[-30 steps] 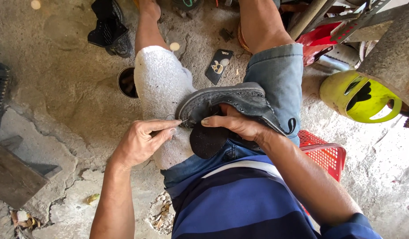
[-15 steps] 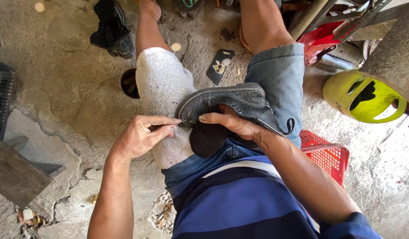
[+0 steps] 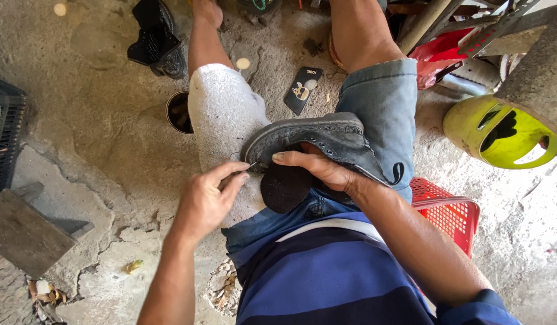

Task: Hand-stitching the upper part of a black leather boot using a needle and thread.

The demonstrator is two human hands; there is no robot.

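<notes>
The left hand (image 3: pixel 206 201) is pinched shut on a thin needle (image 3: pixel 252 164) at the toe edge of a black shoe (image 3: pixel 317 141) lying across the lap; the right hand (image 3: pixel 317 171) clamps the shoe, thumb along the sole rim; the stitching looks to be mid-way, though how much seam remains cannot be told; a phone (image 3: pixel 302 89) lies on the concrete floor (image 3: pixel 98 114).

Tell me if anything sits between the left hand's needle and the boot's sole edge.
Nothing visible does. The left hand pinches a thin needle whose tip meets the toe edge of the grey boot, which the right hand steadies on the lap.
</notes>
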